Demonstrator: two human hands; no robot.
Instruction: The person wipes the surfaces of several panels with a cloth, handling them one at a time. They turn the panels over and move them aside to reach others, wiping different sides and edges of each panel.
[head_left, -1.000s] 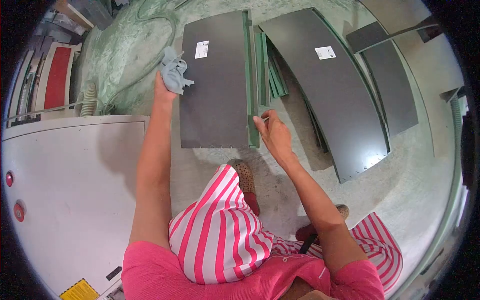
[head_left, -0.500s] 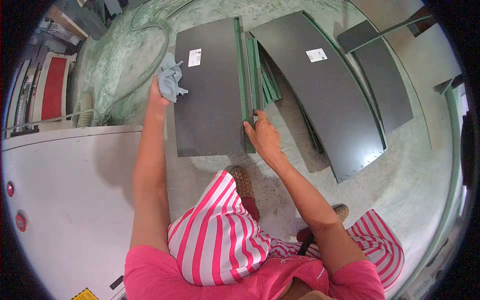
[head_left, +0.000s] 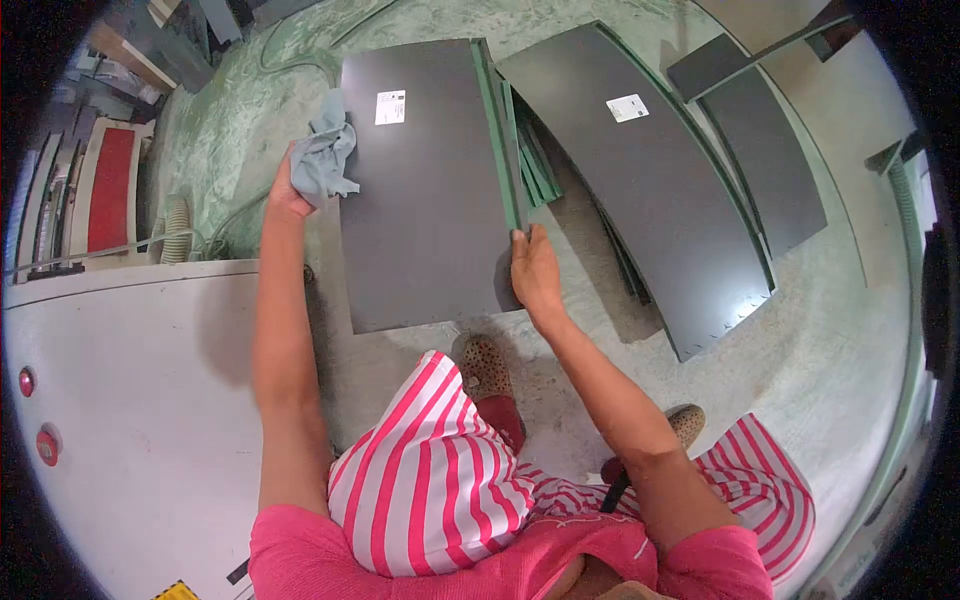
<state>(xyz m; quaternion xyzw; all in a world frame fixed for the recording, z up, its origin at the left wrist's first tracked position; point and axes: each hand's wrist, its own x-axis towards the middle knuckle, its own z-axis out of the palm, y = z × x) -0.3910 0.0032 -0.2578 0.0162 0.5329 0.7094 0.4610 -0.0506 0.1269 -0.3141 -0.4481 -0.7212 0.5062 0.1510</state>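
A dark grey panel (head_left: 425, 220) with a white label (head_left: 390, 107) and a green right edge lies in front of me. My left hand (head_left: 287, 190) is closed on a crumpled grey-blue cloth (head_left: 325, 150) at the panel's left edge; whether the fingers also grip the panel is hidden. On the right, my right hand (head_left: 536, 270) grips the panel's green-edged long side near its close corner, thumb on the edge. Several green-edged pieces (head_left: 538, 170) show beside it.
Another dark labelled panel (head_left: 640, 190) rests on a stack to the right, with a further dark panel (head_left: 770, 170) beyond. A white cabinet (head_left: 150, 400) with red buttons stands at my left. A hose (head_left: 250, 200) runs over the green-stained floor. My shoes are just below the panels.
The panel has shifted slightly left and towards me, covering green strips beside it. My left hand and cloth moved left; my right hand moved right and now grips the panel's edge.
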